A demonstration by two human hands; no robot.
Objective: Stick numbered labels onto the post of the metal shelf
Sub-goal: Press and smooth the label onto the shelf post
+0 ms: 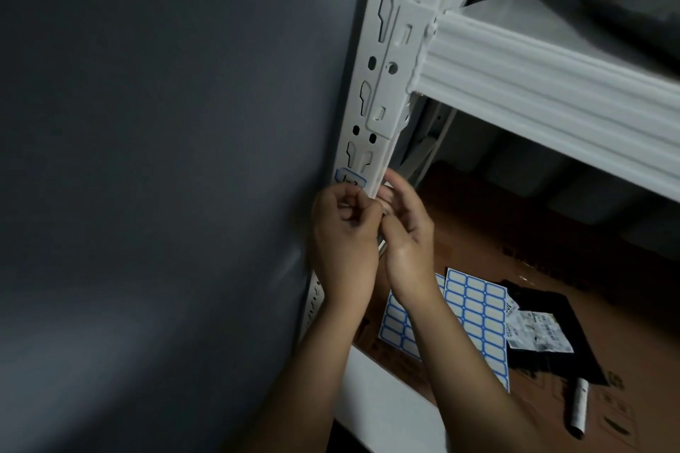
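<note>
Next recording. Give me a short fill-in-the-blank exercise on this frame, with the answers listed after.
1. The label stuck on the post has a ____ border.
2. The label sheets lie on ____ cardboard.
3. The left hand and right hand meet just ____ the label.

Answers: blue; brown; below
</note>
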